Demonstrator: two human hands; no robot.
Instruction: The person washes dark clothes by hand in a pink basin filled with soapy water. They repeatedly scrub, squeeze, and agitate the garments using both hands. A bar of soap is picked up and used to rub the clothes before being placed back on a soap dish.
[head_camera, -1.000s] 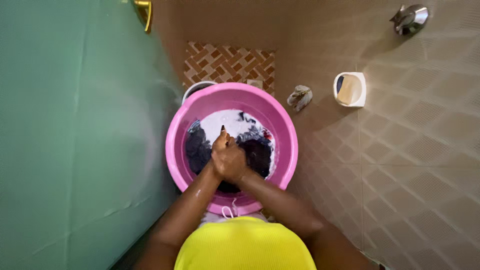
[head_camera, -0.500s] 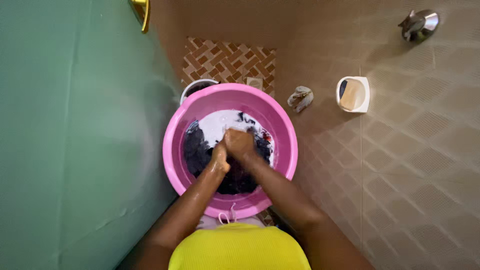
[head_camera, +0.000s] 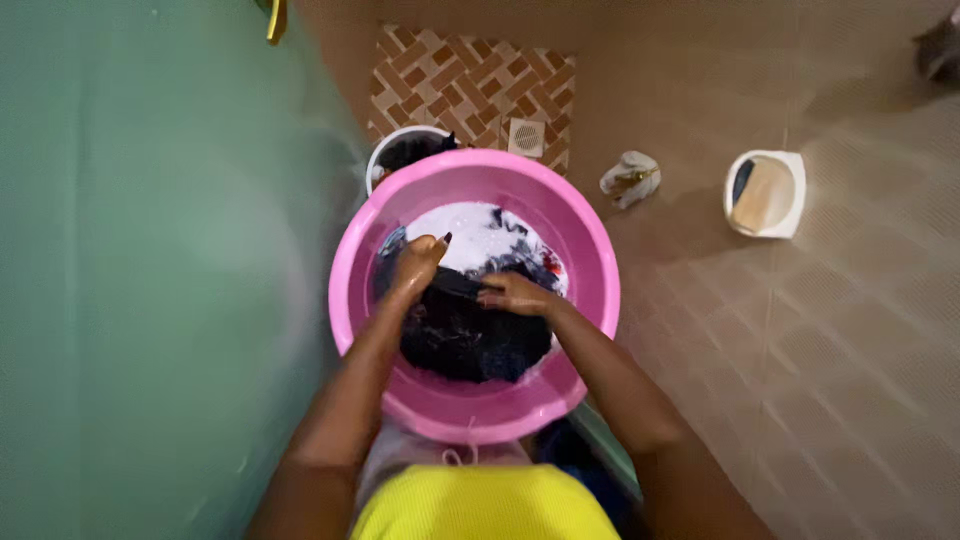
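From the head view, both hands were in the pink basin (head_camera: 350, 270) on the tiled floor (head_camera: 800, 350), the left hand (head_camera: 415, 265) and right hand (head_camera: 515, 295) each with fingers closed on the dark garment (head_camera: 470, 340) lying in suds. The step appeared to be scrubbing, and the next rub would call for a firm hold on the wet cloth. Half a second earlier the hands were pressed together; they now stood apart along the fabric.

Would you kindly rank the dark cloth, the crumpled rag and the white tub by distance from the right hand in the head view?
1. Dark cloth: under the right hand, in the basin.
2. Crumpled rag: on the floor, beyond the basin.
3. White tub: farthest right.
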